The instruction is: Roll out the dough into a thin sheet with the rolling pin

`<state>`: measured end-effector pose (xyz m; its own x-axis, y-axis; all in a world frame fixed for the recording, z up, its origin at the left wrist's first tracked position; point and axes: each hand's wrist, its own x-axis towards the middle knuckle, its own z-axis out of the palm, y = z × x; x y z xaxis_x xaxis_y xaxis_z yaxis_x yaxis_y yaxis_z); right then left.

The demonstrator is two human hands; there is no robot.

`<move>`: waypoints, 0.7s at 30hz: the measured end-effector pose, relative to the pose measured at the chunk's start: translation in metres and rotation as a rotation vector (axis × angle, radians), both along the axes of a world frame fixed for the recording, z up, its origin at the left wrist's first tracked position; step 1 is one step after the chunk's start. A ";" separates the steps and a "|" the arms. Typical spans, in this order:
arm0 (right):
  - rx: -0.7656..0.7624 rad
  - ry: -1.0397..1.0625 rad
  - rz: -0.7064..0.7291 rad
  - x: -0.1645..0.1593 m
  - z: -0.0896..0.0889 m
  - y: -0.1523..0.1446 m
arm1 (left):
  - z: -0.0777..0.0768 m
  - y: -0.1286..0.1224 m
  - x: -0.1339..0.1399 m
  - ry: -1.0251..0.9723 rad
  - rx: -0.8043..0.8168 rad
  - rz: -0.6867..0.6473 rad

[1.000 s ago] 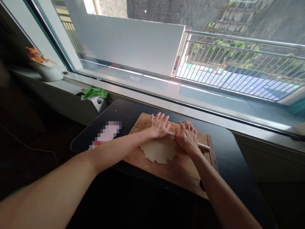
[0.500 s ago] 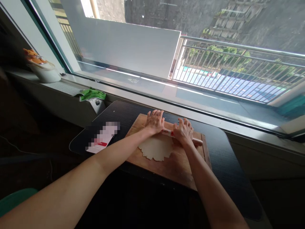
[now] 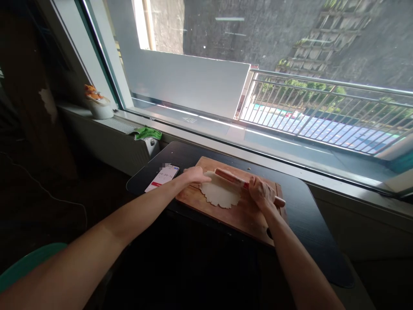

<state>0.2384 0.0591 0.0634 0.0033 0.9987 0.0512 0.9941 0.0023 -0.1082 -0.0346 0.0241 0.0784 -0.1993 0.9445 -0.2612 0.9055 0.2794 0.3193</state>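
Dough sheet [image 3: 222,193] is laid on wooden board [image 3: 250,221], presumably for firm backing. Left hand [image 3: 195,175] is placed at its left edge, maybe for steadying; finger closure can't be told. Rolling pin [image 3: 228,177] is clamped in right hand [image 3: 260,190], likely for control. Phone [image 3: 163,177] is set off-board, timer visible.

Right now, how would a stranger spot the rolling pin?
On the dark table by the window lies a wooden board. Across its far side, under the right hand, slants the rolling pin: a reddish-brown rod, unlike the flat, pale dough.
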 end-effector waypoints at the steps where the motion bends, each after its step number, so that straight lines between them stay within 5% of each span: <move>1: -0.030 0.009 -0.041 0.004 0.003 0.001 | 0.002 0.000 0.008 -0.013 0.000 -0.025; 5: -0.061 0.061 -0.125 0.027 0.015 -0.003 | 0.004 0.005 0.033 -0.048 0.047 -0.064; 14: -0.032 0.063 -0.259 0.069 0.009 -0.022 | 0.024 0.030 0.034 -0.019 0.240 -0.096; 21: -0.034 0.085 -0.280 0.070 0.006 -0.019 | 0.003 -0.011 0.091 -0.028 0.240 -0.450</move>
